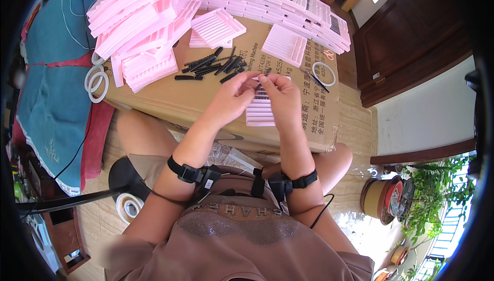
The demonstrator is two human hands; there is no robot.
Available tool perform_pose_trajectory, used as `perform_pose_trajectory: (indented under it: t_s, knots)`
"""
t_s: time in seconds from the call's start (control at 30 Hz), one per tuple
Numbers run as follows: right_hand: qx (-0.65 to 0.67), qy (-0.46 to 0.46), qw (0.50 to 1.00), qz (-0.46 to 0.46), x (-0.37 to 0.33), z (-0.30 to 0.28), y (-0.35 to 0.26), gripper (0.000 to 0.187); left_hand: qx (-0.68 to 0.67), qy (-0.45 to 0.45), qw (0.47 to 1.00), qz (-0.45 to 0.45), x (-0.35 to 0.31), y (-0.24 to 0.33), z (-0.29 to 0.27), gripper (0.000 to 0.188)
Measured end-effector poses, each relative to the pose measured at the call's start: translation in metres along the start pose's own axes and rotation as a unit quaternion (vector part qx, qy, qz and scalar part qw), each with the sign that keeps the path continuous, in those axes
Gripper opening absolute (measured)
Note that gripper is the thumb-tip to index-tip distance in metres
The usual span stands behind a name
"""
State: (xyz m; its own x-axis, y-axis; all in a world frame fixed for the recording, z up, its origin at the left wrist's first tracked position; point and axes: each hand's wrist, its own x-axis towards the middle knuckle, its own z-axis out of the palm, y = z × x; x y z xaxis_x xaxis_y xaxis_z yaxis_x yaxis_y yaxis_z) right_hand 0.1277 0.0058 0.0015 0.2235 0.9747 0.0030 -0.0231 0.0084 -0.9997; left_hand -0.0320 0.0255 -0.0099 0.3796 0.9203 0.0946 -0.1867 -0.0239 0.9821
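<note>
My left hand and my right hand meet at the fingertips above the cardboard box, both closed in a pinch. A bit of something dark shows at the fingers, too small to make out. Just below them lies a pink grooved tray; dark pieces fill its upper rows, and the lower grooves are bare. Left of my hands is a loose heap of short black bristly strips. Another pink tray, its grooves bare, rests beyond my right hand.
The cardboard box serves as the work surface. Stacked pink trays rise at its left, and a long row of filled trays lines the far side. At right lie a white ring, tweezers and scissors.
</note>
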Motion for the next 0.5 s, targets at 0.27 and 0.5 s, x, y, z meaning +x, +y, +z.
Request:
perform_pose_trajectory:
  t_s: [0.27,0.5]
  knots:
    - [-0.262,-0.018,0.961,-0.093,-0.014,-0.042,-0.012,0.015,0.354,0.005,0.935,0.004,-0.008,-0.001,-0.029,0.01]
    - [-0.418,0.004,0.899,-0.128,-0.027,-0.026,0.01,0.014,0.44,0.014,0.897,0.036,-0.007,-0.007,-0.022,0.01]
